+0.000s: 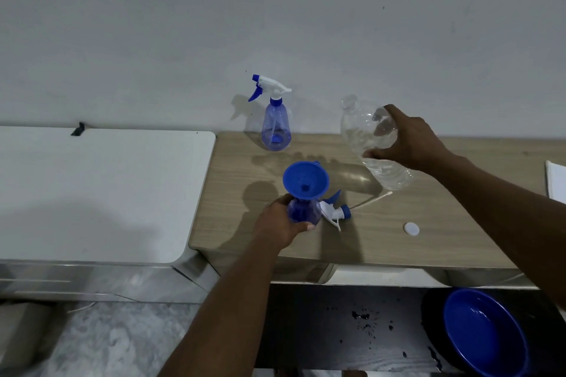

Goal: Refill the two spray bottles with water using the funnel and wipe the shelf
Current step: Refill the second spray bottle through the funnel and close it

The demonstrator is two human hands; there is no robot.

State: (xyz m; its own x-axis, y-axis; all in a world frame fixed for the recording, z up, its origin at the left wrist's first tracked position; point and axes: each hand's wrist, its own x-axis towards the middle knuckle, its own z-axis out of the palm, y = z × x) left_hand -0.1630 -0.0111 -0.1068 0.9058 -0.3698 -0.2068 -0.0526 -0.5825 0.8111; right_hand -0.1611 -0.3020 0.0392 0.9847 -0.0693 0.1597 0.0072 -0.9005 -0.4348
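A blue funnel (305,180) sits in the neck of an open blue spray bottle (303,210) on the wooden shelf (413,251). My left hand (280,223) grips that bottle's body. Its removed spray head (334,211) with a white tube lies just right of it. My right hand (410,139) holds a clear plastic water bottle (372,144), uncapped and tilted, mouth up and to the left, above the shelf. A second blue spray bottle (275,125) with its trigger head on stands at the back by the wall.
A white bottle cap (411,229) lies on the shelf at the right. A white table (98,193) adjoins the shelf on the left. A blue bowl (487,333) sits on a dark lower surface (337,330) with wet spots. A white object (556,182) is at the right edge.
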